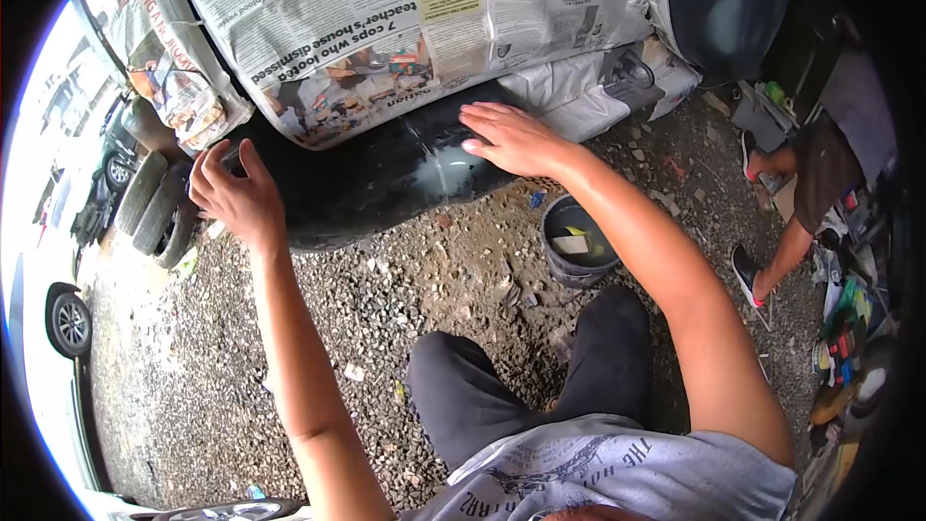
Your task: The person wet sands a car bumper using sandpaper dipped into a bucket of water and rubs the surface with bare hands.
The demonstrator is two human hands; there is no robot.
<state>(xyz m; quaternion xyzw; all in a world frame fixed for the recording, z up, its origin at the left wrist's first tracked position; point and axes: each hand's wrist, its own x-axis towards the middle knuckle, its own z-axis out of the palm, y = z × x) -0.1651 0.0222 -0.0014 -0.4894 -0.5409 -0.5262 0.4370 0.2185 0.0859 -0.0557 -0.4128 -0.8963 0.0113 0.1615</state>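
Observation:
A black car bumper [357, 188] runs across the view, with a pale, whitish patch [449, 171] near its middle. My right hand [509, 142] lies on the bumper just right of that patch, fingers stretched out and nothing visible in it. My left hand [239, 195] is at the bumper's left end, fingers bent and thumb apart; no held object shows. Whether its fingertips touch the bumper I cannot tell. Newspaper sheets [338, 19] cover the car panel above the bumper. More newspaper [174, 58] covers the part above my left hand.
Between my knees and the bumper stands a dark bucket [576, 270] holding liquid, a pale block [570, 244] and something yellow-green. Old tyres [159, 207] stand at left on the gravel [328, 299]. Another person's leg [783, 256] and assorted clutter [844, 328] are at right.

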